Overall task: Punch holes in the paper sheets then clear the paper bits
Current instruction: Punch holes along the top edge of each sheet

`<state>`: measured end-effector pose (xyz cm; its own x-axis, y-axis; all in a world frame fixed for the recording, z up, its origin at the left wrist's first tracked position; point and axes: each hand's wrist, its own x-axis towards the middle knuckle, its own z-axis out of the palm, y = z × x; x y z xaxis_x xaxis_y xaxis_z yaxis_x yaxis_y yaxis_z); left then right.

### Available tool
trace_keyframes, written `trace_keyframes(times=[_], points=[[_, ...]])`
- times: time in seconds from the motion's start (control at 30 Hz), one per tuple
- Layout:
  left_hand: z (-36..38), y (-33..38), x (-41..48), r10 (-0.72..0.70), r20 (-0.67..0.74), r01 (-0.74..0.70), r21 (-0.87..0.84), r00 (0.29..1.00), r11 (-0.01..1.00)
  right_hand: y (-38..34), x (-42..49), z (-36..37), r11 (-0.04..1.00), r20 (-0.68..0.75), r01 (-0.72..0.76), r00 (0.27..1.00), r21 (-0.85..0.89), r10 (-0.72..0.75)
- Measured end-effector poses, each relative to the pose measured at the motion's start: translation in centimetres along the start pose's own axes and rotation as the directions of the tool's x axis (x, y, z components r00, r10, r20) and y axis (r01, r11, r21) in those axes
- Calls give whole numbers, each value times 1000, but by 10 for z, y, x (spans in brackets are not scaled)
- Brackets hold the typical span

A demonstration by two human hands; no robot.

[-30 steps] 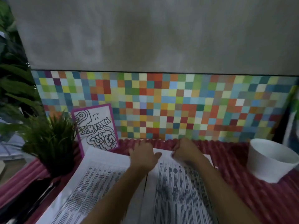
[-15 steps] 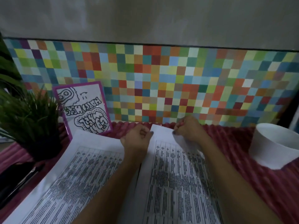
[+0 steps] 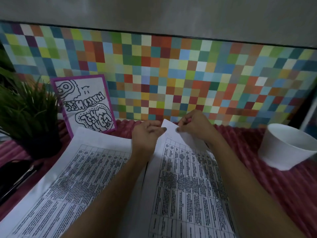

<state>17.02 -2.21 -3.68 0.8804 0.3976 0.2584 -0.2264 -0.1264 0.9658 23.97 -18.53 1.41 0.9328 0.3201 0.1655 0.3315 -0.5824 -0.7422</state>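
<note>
Left hand (image 3: 147,134): we see it pinch the far edge of the right sheet (image 3: 187,182).
Right hand (image 3: 194,128): pinches the same edge, a bit lifted.
Place: the sheet lies on the red cloth (image 3: 274,186).

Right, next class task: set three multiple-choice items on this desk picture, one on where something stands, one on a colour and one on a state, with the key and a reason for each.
1. Where does the white bowl stand?
A. Right of the printed sheets, on the red cloth
B. On top of the left sheet
C. Behind the plant

2. What colour is the border of the drawing card?
A. Yellow
B. Purple
C. Black

3. In what state is the far corner of the right-hand sheet?
A. Lying flat, untouched
B. Torn off
C. Lifted and folded over, pinched by both hands

Key:
1 A: the bowl sits on the cloth at the far right.
2 B: a purple frame rings the card.
3 C: the left hand and right hand pinch the raised edge.
</note>
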Motion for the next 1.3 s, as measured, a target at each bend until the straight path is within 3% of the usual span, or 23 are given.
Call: trace_keyframes(times=[0.33,0.67,0.8,0.93,1.1,1.17,1.3], points=[[3,3,-2,-77,-57,78,19,995,997,1,1,3,994,23,95,995,-47,-94],[-2,3,-1,-82,-99,95,129,992,987,-3,-4,-8,997,15,64,998,31,-65],[-1,1,-5,62,-54,-52,166,997,985,-2,-4,-14,998,-50,56,997,43,-54],[5,-4,-10,266,45,-267,298,963,917,-5,-5,-17,998,-54,29,998,58,-26],[7,7,-14,388,-112,-340,309,915,888,-7,-2,-16,998,-46,-13,999,54,16],[6,9,-15,446,-74,-407,296,892,864,-9,-2,-18,998,-57,-16,998,58,19],[13,-4,-15,348,27,-344,227,937,911,-16,-7,-23,997,-67,-10,998,77,15]])
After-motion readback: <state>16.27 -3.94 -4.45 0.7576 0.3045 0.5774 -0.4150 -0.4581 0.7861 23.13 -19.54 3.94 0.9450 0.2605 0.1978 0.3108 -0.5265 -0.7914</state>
